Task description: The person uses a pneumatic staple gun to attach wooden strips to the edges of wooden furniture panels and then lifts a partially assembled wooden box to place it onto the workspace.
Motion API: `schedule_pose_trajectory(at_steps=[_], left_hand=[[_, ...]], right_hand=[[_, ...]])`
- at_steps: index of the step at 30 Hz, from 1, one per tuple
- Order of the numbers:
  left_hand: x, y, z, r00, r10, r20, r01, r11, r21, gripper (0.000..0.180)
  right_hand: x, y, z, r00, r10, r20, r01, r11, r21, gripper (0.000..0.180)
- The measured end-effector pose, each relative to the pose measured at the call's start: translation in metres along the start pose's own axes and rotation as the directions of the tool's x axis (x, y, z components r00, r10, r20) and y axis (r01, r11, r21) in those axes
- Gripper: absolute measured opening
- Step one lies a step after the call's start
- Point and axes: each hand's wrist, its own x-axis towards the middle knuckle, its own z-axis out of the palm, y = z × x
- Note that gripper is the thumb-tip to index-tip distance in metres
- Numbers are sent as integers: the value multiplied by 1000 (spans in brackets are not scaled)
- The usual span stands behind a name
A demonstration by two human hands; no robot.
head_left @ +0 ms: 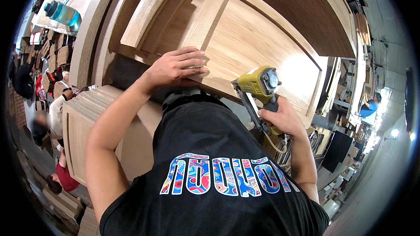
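Note:
A light wooden frame-and-panel door (258,39) lies in front of me, with a raised frame around its flat middle. My left hand (177,65) rests on the door's near left corner, fingers stretched out over the frame and the thumb hidden. In my right hand (284,116) is a yellow-green and black nail gun (259,83), gripped by its handle. Its nose points left, close to the door's near edge; whether it touches the wood I cannot tell. A hose (275,145) hangs from the gun's lower end.
Loose wooden strips (151,11) lie left of the door. A dark brown panel (302,8) stands over its far right side. Stacked wooden doors (103,118) stand by my left arm. Further left is a teal bottle (62,14). Other people work at both sides, apart from me.

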Motion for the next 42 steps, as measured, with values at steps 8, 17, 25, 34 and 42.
schedule_pose_trajectory(at_steps=[8,17,25,34,42], left_hand=[[-6,-3,4,1000,-13,-2,13,998,-60,40],[-44,-2,19,972,-79,-223,116,980,160,26],[-75,17,27,824,-454,-340,402,890,-215,54],[-76,22,20,774,-573,-270,475,807,-350,45],[-43,-9,-29,884,-468,-10,447,850,-277,122]], right_hand=[[-4,-17,4,999,-48,-3,48,999,-12,42],[-6,-39,16,1000,16,11,-16,1000,-7,48],[21,-63,41,998,-50,29,47,994,94,48],[23,-91,36,997,-30,75,28,999,20,41],[26,-90,33,993,-60,102,60,998,1,40]])
